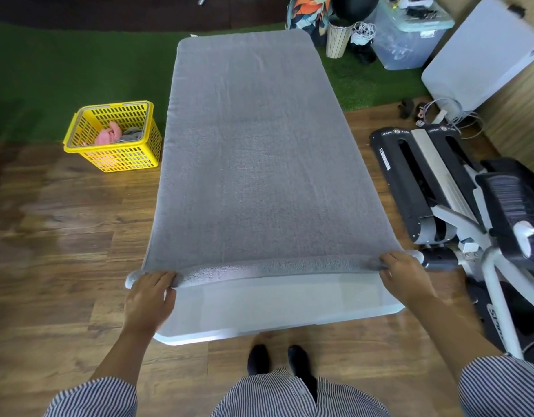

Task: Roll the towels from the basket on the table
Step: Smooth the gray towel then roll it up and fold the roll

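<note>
Head view shows a big grey towel [253, 152] lying flat on the white table [274, 305], with its near edge curled into a small roll at 6 o'clock; the left hand [149, 296] and right hand [405, 275] each hold one end of the roll, fingers curled over it; I think both hands should push evenly so the roll stays tight and straight; the yellow basket [115, 158] sits on the floor at 9 o'clock with more towels inside.

I see a grey terry-cloth towel [253, 152], matt and nubby, on a smooth white plastic desk [274, 305]; at nine o'clock, a glossy yellow perforated plastic basket [121, 158] on wood-look floor [64, 236].
</note>
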Demonstrator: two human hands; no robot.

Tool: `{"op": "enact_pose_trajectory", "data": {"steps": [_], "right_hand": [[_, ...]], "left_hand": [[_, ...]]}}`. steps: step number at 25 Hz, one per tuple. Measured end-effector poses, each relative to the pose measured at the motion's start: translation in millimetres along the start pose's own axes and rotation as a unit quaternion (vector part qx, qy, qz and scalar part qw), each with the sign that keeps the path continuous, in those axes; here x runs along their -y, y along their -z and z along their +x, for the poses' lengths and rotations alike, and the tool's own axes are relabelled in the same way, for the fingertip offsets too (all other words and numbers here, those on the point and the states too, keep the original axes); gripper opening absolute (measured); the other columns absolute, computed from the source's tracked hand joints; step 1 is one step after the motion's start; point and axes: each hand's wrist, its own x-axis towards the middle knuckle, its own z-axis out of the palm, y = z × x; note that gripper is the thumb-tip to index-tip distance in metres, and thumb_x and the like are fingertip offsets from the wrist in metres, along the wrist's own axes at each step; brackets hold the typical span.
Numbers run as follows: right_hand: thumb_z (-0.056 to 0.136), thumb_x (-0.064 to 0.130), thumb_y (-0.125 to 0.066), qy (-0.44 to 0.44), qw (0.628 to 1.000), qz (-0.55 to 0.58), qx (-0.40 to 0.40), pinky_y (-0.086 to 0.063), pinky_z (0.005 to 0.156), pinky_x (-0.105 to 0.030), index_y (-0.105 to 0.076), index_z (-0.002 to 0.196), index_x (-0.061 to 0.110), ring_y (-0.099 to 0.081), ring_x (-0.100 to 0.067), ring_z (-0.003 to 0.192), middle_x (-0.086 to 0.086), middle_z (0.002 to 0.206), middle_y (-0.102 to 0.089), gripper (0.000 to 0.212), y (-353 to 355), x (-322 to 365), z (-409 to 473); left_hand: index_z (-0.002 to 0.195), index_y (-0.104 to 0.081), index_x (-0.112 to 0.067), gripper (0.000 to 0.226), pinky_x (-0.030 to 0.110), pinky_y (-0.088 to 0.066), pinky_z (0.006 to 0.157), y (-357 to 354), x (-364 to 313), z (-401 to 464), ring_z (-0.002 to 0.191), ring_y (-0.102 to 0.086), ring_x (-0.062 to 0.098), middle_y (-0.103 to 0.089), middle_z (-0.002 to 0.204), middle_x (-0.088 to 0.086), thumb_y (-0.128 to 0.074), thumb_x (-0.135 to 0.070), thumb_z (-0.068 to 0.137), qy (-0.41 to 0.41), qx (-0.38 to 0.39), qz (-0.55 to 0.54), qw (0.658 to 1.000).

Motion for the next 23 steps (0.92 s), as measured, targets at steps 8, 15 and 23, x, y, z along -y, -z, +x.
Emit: {"op": "enact_pose_trajectory", "data": {"steps": [8,15,23], "right_hand": [[0.063,-0.006,-0.065,0.014,0.999,-0.033,-0.029,-0.046,0.071,-0.041,-0.064,0.080,0.005,-0.058,-0.034,0.075,-0.011,0.078,-0.061,0.019,-2.0,1.0,1.9],[0.055,0.000,-0.078,0.052,0.998,-0.022,-0.012,-0.049,0.085,-0.049,-0.069,0.090,0.003,-0.063,-0.034,0.083,-0.011,0.087,-0.066,0.036,-5.8,-2.3,-2.0],[0.076,0.019,-0.046,0.038,0.997,-0.062,0.013,-0.044,0.087,-0.043,-0.069,0.075,0.010,-0.058,-0.029,0.073,-0.006,0.069,-0.064,0.025,-5.2,1.5,2.9]], "left_hand": [[0.105,-0.067,-0.016,0.029,0.055,-0.042,0.088,6.1,-1.4,2.8,0.094,-0.062,0.035,-0.063,0.103,0.008,-0.058,-0.012,0.078,0.044,-0.011,0.018,0.999],[0.101,-0.069,-0.005,0.040,0.050,-0.051,0.086,1.8,-11.7,9.3,0.091,-0.065,0.033,-0.069,0.101,0.009,-0.049,-0.025,0.074,-0.001,0.042,0.003,0.999],[0.084,-0.072,-0.011,0.040,0.050,-0.045,0.079,1.7,-11.7,6.1,0.074,-0.067,0.028,-0.070,0.079,0.003,-0.036,-0.028,0.081,0.006,0.037,0.040,0.998]]}}
